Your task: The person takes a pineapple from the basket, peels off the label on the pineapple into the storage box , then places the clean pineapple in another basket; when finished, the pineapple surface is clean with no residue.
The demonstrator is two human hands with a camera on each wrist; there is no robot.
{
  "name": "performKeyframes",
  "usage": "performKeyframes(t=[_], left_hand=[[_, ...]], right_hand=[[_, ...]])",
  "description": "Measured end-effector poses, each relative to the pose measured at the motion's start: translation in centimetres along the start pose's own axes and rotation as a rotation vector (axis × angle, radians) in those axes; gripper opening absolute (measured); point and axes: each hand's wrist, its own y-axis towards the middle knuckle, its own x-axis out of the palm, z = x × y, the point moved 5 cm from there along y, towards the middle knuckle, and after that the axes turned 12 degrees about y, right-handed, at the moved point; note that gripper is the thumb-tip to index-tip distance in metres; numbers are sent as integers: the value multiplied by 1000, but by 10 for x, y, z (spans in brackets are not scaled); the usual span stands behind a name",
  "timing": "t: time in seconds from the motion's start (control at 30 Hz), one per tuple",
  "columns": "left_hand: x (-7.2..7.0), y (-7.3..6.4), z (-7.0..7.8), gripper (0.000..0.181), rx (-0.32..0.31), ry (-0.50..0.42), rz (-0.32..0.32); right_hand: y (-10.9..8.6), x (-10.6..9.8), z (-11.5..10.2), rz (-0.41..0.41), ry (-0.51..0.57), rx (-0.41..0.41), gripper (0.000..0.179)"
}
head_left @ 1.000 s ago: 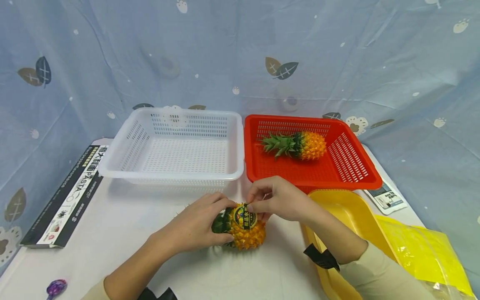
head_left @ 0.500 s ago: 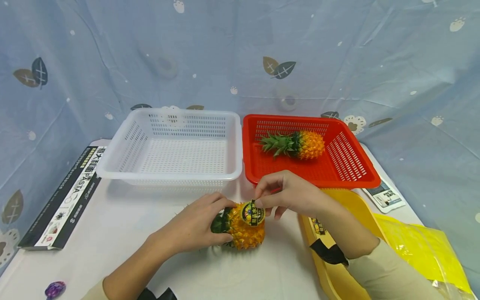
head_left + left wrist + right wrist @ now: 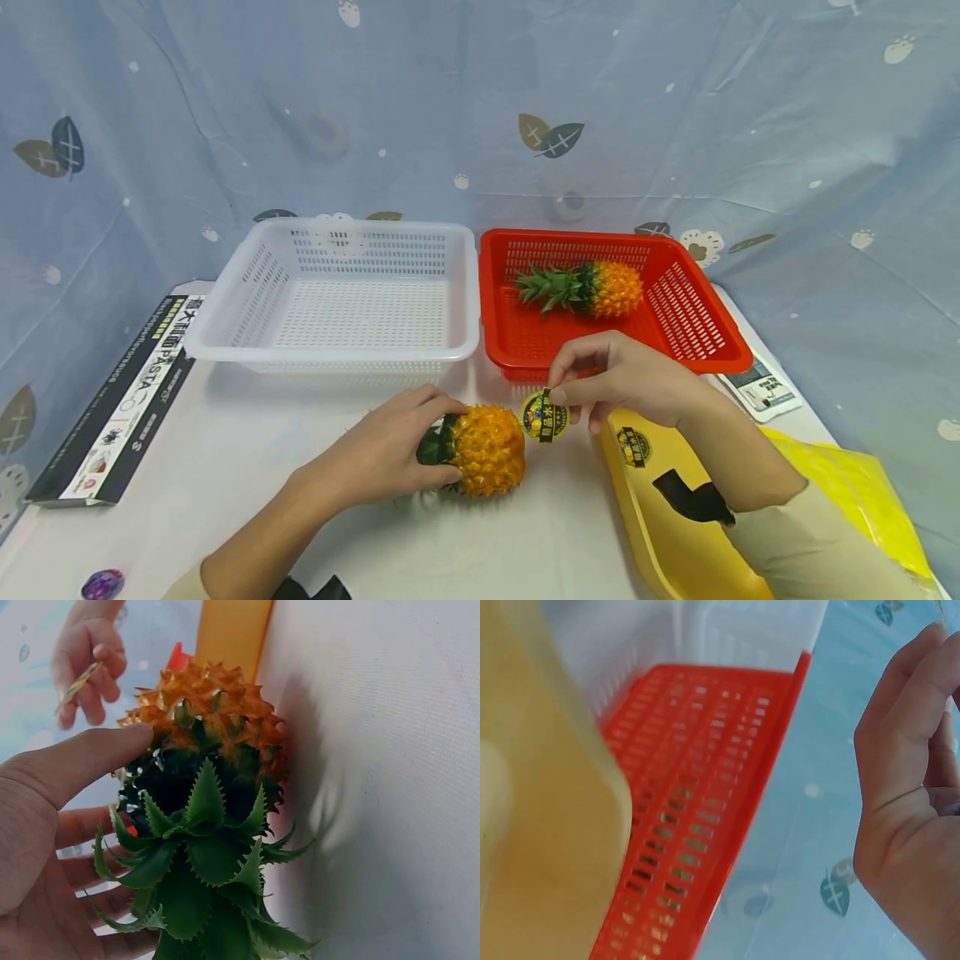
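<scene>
On the white table lies a small orange toy-like pineapple (image 3: 487, 450) with green leaves (image 3: 202, 862). My left hand (image 3: 393, 446) grips it from the leaf side, thumb along the near side and fingers behind, as the left wrist view shows. To the right of the fruit my right hand (image 3: 626, 379) pinches a round black and yellow sticker (image 3: 545, 415) between thumb and fingertips. The sticker hangs in the air, its edge close to the fruit's right side. In the right wrist view the right hand (image 3: 922, 742) is at the right edge, the sticker mostly out of frame.
A white basket (image 3: 330, 354) and a red basket (image 3: 615, 364) stand at the back; another pineapple (image 3: 615, 289) lies in the red one. A yellow tray (image 3: 637, 533) holding a similar sticker (image 3: 634, 447) is under my right forearm. A pasta box (image 3: 112, 408) lies left, a yellow packet (image 3: 855, 483) right.
My right hand has pulled the sticker off the pineapple and moved right with it. My left hand keeps its grip on the fruit.
</scene>
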Motion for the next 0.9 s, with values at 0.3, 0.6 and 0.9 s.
performKeyframes(t=[0.3, 0.6, 0.9], left_hand=[[-1, 0, 1, 58, -1, 4, 8], [0, 0, 1, 58, -27, -11, -6], [0, 0, 0, 59, -39, -16, -13]], right_hand=[[-16, -22, 3, 28, -27, 21, 16], [-30, -43, 11, 27, -27, 18, 12], [-42, -71, 22, 49, 21, -4, 4]])
